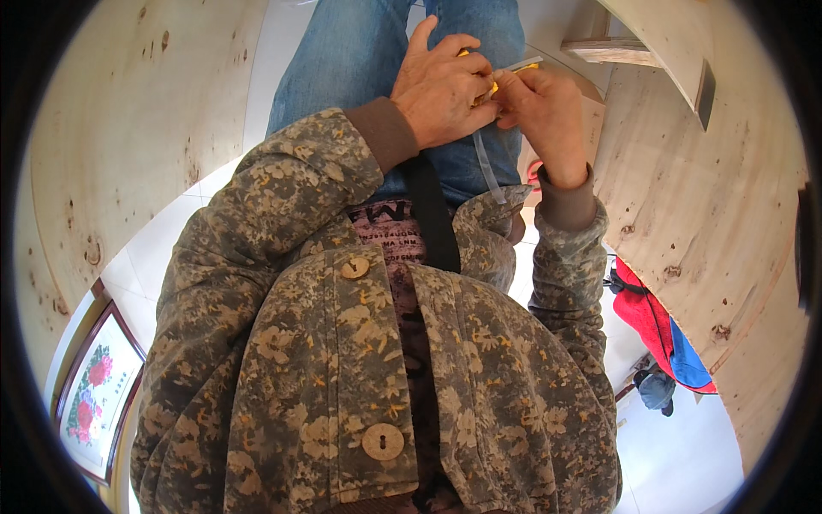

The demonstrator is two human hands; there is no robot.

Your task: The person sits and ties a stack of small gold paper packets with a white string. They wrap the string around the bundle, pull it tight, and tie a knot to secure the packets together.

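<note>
A small yellow object (488, 86), partly hidden between the fingers, sits at the top centre of the view, held above the lap where the 2 hands meet. Its shape cannot be made out, since only slivers of yellow show. A thin clear plastic strip (488, 167) hangs down from the same spot toward the flowered jacket.

Far left, low in the view, a framed picture of red flowers on a pale ground (92, 390) in a dark wooden frame leans at the foot of a pale plywood panel (128, 128). A white tiled floor (154, 248) runs beside it.

In the middle, the grey-and-tan flowered jacket with round wooden buttons (342, 360) fills the lower view, open over a pink printed shirt (398, 236) crossed by a black strap (432, 223). Blue denim jeans (360, 60) show above.

The left hand (441, 90) is curled, its fingers closed on the yellow object, index finger raised. Touching it, the right hand (544, 111) pinches the same object with bent fingers.

To the right, another pale plywood panel with knots (711, 206) stands, and a red and blue cloth bundle (659, 330) lies on the floor near its base.
</note>
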